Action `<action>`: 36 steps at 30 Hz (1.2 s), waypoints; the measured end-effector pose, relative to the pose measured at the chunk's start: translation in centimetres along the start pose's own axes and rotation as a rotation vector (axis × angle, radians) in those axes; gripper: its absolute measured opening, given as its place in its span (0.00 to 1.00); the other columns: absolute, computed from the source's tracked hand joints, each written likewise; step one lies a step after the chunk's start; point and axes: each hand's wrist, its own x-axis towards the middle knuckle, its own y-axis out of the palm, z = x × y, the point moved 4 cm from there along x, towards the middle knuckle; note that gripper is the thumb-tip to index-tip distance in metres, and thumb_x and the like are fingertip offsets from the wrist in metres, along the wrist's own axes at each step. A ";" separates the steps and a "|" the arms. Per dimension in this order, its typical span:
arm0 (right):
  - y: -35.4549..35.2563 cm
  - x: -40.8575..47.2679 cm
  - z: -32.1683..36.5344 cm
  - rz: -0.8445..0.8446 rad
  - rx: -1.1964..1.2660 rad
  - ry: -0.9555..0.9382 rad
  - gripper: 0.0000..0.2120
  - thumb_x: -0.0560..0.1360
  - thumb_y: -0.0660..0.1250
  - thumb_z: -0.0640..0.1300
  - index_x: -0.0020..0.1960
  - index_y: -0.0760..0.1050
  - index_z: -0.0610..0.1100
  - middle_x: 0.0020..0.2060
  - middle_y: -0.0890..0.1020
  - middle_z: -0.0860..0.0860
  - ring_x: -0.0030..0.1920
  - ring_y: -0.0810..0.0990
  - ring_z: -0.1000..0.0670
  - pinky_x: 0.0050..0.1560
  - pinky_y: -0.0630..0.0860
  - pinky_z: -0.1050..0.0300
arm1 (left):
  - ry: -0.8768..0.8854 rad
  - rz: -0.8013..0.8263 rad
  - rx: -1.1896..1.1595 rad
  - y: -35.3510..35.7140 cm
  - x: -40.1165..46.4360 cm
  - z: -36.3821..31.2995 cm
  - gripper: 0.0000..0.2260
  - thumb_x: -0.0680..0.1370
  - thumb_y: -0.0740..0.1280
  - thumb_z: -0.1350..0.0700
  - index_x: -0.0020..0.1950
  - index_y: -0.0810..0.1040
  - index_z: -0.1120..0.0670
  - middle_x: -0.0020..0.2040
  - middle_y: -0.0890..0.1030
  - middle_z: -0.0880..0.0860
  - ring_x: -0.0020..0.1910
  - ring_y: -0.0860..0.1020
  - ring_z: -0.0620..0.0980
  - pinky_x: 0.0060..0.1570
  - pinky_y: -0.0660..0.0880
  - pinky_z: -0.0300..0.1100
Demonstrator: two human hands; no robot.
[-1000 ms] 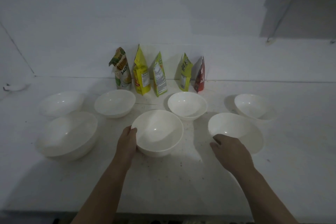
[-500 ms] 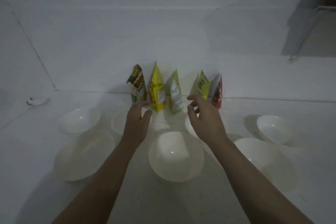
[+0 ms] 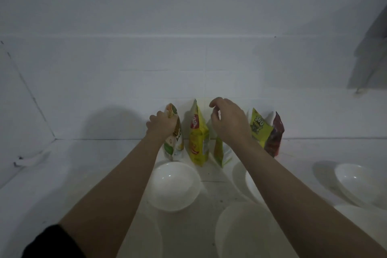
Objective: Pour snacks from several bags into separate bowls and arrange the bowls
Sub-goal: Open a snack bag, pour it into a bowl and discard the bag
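Both my arms are stretched forward over the white tabletop [image 3: 62, 174]. My left hand [image 3: 162, 124] grips the top of the green-and-white snack bag [image 3: 174, 142], leftmost in the row standing against the wall. My right hand [image 3: 229, 122] hovers with fingers loosely curled, holding nothing, above the light-green snack bag [image 3: 219, 151]. Half a second ago both hands were short of the bags; the round white bowl [image 3: 174, 186] now lies under my forearms.
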 end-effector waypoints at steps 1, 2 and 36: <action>0.7 0.3 0.1 0.003 -0.009 0.015 0.11 0.78 0.60 0.40 0.58 0.76 0.44 0.47 0.81 0.49 0.46 0.79 0.46 0.50 0.76 0.45 | -0.028 0.054 -0.022 0.4 1.0 0.3 0.31 0.78 0.60 0.38 0.72 0.65 0.60 0.67 0.70 0.63 0.65 0.70 0.63 0.64 0.69 0.52; 1.3 0.6 0.3 0.008 -0.016 0.031 0.11 0.78 0.60 0.40 0.58 0.76 0.44 0.48 0.82 0.49 0.46 0.79 0.46 0.50 0.76 0.45 | -0.054 0.110 -0.066 0.7 1.7 0.7 0.33 0.77 0.60 0.37 0.72 0.65 0.61 0.67 0.71 0.63 0.64 0.72 0.63 0.63 0.71 0.52; -7.6 -16.2 10.8 -0.078 0.565 0.143 0.09 0.80 0.62 0.39 0.55 0.76 0.50 0.44 0.80 0.57 0.42 0.77 0.58 0.40 0.72 0.68 | 0.298 -0.299 -0.942 -13.2 -27.7 6.5 0.12 0.84 0.57 0.54 0.50 0.71 0.63 0.41 0.77 0.54 0.36 0.75 0.41 0.34 0.74 0.31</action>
